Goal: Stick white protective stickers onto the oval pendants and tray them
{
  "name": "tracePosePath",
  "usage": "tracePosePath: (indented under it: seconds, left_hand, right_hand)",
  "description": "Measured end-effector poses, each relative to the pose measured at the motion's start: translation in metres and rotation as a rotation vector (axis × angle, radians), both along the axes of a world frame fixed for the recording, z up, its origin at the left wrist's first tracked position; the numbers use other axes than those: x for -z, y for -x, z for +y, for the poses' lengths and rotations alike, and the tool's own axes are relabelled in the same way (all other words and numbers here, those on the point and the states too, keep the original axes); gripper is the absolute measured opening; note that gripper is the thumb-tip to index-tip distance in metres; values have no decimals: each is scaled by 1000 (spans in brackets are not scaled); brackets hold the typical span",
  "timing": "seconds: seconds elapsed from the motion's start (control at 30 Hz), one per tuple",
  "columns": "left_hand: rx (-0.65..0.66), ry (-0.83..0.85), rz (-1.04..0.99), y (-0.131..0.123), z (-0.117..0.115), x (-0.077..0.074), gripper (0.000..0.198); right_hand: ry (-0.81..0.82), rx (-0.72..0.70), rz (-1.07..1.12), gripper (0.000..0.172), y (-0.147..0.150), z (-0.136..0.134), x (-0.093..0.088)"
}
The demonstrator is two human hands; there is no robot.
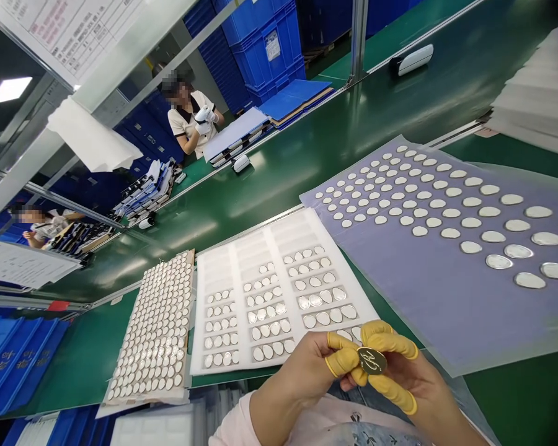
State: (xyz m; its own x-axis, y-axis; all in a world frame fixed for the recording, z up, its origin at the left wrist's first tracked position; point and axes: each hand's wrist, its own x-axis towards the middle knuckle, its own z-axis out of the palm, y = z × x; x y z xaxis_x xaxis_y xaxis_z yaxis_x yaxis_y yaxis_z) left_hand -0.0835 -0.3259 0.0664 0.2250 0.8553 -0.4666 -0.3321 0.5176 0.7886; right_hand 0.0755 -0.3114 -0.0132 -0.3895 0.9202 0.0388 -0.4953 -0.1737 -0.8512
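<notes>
Close in front of me, both hands hold a small round badge [372,361] with a dark gold face and pale script-like marking. My left hand [314,365] pinches its left edge, and my right hand [411,368] grips it from the right with fingers above and below. Yellow finger cots cover several fingertips on each hand. Just beyond them lies a white foam tray [279,241], whose slots hold rows of pale oval pieces [268,330]. More oval pieces [471,248] are spread in rows on a purplish sheet [390,272] to the right.
A board packed with oval pieces [153,328] lies left of the tray. Behind runs a green conveyor belt [279,176]. Blue trays [23,365] stand at far left, white foam sheets [539,93] at upper right. Two people [193,121] work across the belt.
</notes>
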Motion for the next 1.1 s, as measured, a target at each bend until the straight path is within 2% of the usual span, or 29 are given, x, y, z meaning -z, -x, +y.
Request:
tracePosePath:
  seconds: [0.13,0.3,0.43,0.6,0.73,0.83,0.9,1.0,1.1]
  left_hand:
    - [-48,17,-17,-6,1,-1,64]
    - [-45,15,16,-3,0,2,64]
    - [-47,-6,103,0,1,4,64]
    - [-2,-66,236,4,-3,12,62]
    - [5,-98,295,11,-7,20,60]
    - [11,-96,405,30,-3,22,59]
    - [-7,-128,630,53,7,22,51]
    - [-100,-183,1086,99,29,24,29]
    - [-178,-171,1311,143,54,30,18]
  right_hand:
    - [-20,69,-21,28,3,-2,-1]
    - [-27,50,-130,28,1,-3,-2]
    - [0,30,-193,40,-4,0,3]
    - [22,35,-226,21,0,9,-8]
    - [3,-3,-298,17,0,15,-17]
    - [33,39,-376,20,-3,17,-13]
    - [36,52,-411,21,-6,19,-7]
    - [23,43,-431,24,-8,23,1]
    - [1,30,-421,25,-11,26,5]
